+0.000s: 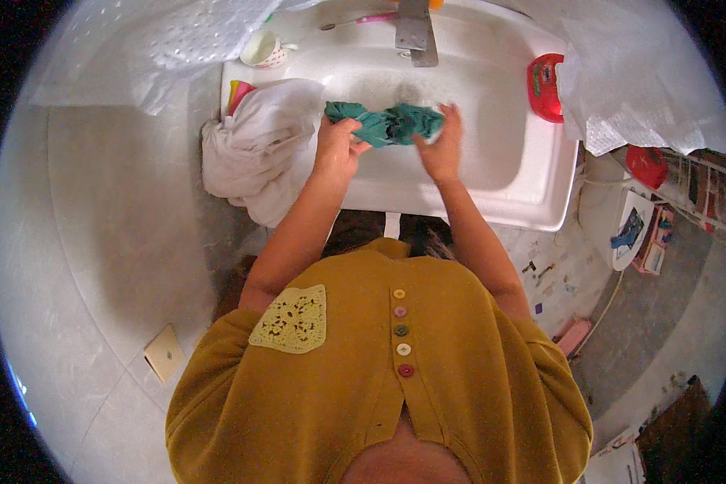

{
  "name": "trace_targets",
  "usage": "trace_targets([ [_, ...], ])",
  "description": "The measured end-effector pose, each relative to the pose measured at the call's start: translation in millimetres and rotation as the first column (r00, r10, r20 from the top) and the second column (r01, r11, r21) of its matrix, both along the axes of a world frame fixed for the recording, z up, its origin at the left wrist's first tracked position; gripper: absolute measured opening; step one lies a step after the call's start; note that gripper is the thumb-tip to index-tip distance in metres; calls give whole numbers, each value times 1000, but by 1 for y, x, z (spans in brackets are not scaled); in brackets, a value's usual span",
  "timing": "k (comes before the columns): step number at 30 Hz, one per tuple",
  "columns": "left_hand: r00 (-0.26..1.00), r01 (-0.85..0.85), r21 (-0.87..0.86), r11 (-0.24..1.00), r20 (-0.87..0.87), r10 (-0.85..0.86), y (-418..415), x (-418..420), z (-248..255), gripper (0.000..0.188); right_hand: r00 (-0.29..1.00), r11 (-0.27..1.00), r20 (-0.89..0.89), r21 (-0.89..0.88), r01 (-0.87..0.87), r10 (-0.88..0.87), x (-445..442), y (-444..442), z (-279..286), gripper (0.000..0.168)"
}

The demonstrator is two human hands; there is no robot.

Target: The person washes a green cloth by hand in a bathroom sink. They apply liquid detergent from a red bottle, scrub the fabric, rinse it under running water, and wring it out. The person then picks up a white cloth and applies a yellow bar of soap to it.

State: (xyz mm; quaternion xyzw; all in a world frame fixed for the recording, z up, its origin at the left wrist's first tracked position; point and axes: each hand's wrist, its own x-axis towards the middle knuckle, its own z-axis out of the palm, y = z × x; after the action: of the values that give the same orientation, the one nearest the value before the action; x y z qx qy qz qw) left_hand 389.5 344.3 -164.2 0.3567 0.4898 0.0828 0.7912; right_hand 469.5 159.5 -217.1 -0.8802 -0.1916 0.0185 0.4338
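A bunched green cloth [372, 124] with a dark patch is stretched between my two hands above the basin of a white sink [490, 204]. My left hand [337, 145] grips its left part, thumb on top. At its right end is my right hand [444, 142], slightly blurred, with thumb and fingers around the edge of the cloth. The metal faucet [416, 30] stands beyond the cloth at the back of the sink. Whitish fabric [254, 151] hangs over the sink's left rim, beside my left forearm.
A cup with red dots [265, 51] and a pink toothbrush [369, 19] lie along the sink's back ledge. On the right rim sits a red container [544, 88], partly behind a translucent plastic sheet [629, 78]. A toilet [632, 230] stands at the right.
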Motion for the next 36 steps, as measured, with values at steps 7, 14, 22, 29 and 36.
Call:
trace_targets([
  [7,944,16,53,998,328,-32,-8,24,59,33,467,841,-701,483,-245,539,-15,46,27,70],
  [14,908,170,315,934,317,-272,-2,35,67,32,413,780,-781,585,220,469,17,42,38,48],
  [22,951,304,-124,945,-23,-309,-9,-7,-46,61,921,843,-363,-531,-83,-138,70,10,-58,60],
  [29,986,126,-396,910,-53,-160,-20,-18,-98,58,846,836,-519,-404,-371,125,50,31,-64,29],
  [36,977,151,-235,960,-113,-181,-25,17,-80,53,801,984,-590,180,7,103,33,52,-106,24],
])
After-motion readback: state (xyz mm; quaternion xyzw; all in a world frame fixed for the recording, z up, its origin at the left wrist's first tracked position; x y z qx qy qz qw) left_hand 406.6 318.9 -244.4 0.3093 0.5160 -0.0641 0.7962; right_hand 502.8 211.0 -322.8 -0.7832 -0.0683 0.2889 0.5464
